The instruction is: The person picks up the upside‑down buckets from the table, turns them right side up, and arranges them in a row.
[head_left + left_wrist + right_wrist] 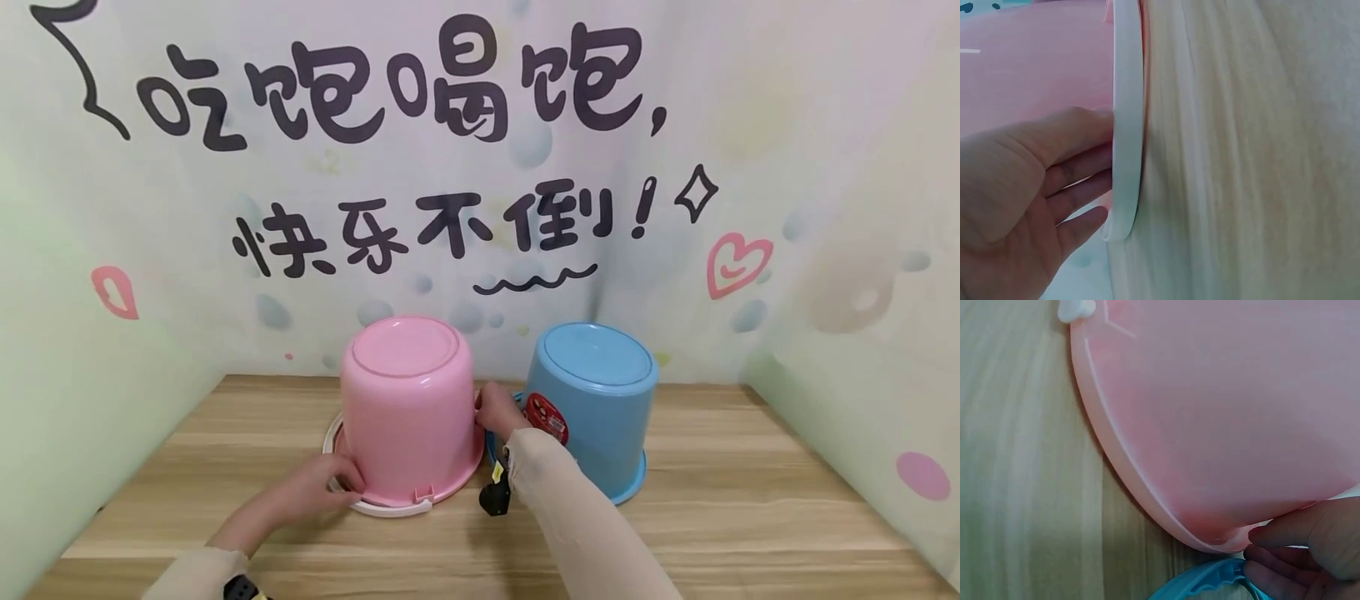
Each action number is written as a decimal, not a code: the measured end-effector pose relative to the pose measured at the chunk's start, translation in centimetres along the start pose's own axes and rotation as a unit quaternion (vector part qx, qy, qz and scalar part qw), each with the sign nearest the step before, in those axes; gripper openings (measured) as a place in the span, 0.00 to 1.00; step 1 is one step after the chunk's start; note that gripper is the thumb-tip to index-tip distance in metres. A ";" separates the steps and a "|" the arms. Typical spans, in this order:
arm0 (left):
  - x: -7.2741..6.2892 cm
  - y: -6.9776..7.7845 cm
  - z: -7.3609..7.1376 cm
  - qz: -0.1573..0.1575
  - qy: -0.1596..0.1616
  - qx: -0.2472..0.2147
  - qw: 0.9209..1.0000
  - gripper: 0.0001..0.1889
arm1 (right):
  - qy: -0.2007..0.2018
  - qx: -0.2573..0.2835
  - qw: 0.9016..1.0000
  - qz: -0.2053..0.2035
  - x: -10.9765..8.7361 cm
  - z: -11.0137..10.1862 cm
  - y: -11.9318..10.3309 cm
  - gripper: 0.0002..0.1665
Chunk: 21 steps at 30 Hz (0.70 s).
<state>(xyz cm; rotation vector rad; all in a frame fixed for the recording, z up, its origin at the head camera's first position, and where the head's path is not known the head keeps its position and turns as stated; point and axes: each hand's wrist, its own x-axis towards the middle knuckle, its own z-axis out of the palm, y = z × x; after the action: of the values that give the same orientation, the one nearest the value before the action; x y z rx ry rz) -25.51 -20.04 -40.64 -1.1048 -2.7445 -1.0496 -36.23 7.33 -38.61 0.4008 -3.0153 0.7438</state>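
A pink bucket [408,417] stands upside down on the wooden table, its white handle [390,508] lying around the rim at the front and left. My left hand [311,490] grips the bucket's rim at the front left. In the left wrist view the thumb is on the bucket's side of the rim, the fingertips partly hidden behind the white handle. At the right side of the rim is my right hand [500,408], thumb and curled fingers holding the edge. The right wrist view shows those fingers right beside the blue rim [1200,578] of the neighbouring bucket.
To the right stands an upside-down blue bucket [600,400] with a red round label [546,418]. A printed backdrop [465,317] with dark lettering rises behind the wooden table [720,500], and pale panels flank it on both sides.
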 end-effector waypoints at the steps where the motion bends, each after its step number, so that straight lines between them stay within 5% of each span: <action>1: 0.0 0.0 -0.1 0.006 -0.005 0.004 1.000 0.03 | -0.002 -0.003 1.000 -0.001 0.1 0.0 0.0 0.14; 10: 0.4 -0.3 -0.2 0.057 -0.018 0.039 0.997 0.10 | -0.009 -0.044 0.999 0.001 0.6 0.2 0.0 0.17; 21: 0.2 -0.9 -0.2 0.072 -0.008 0.053 0.996 0.09 | -0.003 0.003 0.999 -0.035 0.2 0.5 0.2 0.24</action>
<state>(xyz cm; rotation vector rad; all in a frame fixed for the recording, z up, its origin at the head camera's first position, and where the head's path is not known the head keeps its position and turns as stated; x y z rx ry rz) -26.25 -20.49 -40.98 -1.2782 -2.6493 -0.8701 -36.44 7.27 -39.15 0.5056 -2.9880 0.7493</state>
